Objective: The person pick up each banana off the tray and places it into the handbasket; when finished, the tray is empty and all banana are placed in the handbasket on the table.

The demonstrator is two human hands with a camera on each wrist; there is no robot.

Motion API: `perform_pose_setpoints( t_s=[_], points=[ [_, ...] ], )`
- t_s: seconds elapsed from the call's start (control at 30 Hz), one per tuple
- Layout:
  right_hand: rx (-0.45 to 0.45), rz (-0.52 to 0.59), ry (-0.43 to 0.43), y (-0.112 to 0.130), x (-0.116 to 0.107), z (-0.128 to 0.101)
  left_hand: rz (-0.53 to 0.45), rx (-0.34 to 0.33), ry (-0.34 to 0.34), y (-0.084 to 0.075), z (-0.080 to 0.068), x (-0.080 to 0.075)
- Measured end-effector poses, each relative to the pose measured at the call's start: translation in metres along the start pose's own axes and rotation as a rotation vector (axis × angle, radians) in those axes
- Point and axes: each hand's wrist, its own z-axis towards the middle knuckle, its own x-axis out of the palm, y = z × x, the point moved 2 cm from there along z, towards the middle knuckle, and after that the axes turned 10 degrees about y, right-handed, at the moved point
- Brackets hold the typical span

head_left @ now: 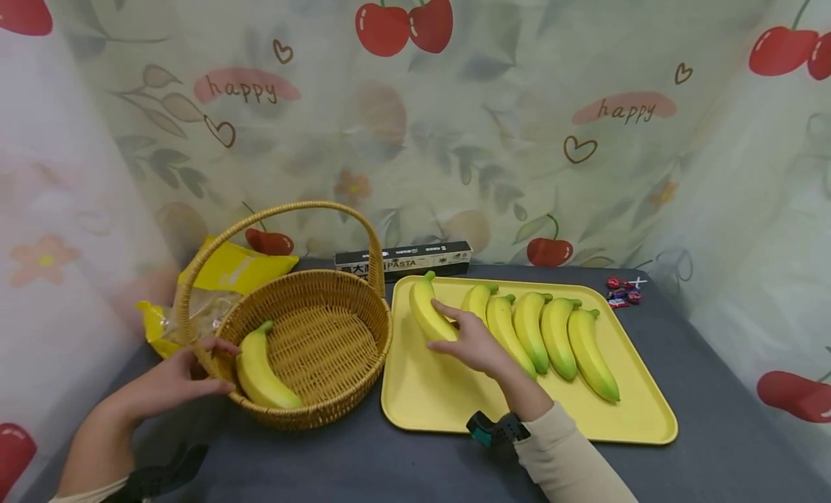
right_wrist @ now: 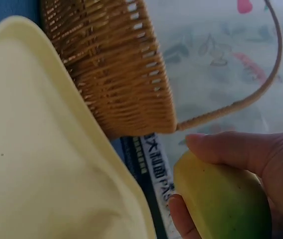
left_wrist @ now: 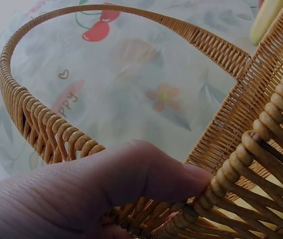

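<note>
holding 1 banana (head_left: 425,315) by its near end in the right hand (head_left: 474,342), with thumb and fingers curled round it, over the far left of the yellow tray (head_left: 415,398). gripping the wicker basket (head_left: 327,344) by its left rim with the left hand (head_left: 175,380), next to 1 basket banana (head_left: 262,369). best to use a light, even pinch and brace the basket. for any crossing, mind the tray's raised edge, the basket's right rim and the arched handle (head_left: 314,205); probably easiest on its near side. see open weave right of the basket banana; avoid brushing the other 5 bananas (head_left: 560,337).
</note>
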Motion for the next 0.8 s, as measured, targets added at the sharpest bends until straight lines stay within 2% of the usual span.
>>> perform_pose_setpoints(
  t_s=[0.23,0.47,0.8],
  points=[
    [-0.109,0.018,0.143,0.025,-0.005,-0.016,0.018,0.000,-0.015,0.000,-0.001,0.000],
    [-0.192,-0.025,0.259,0.048,-0.003,-0.025,0.023,-0.008,-0.019,0.001,0.000,0.000],
    [-0.267,-0.126,0.431,0.077,0.013,-0.016,0.017,-0.004,-0.020,0.001,0.002,0.001]
  ],
)
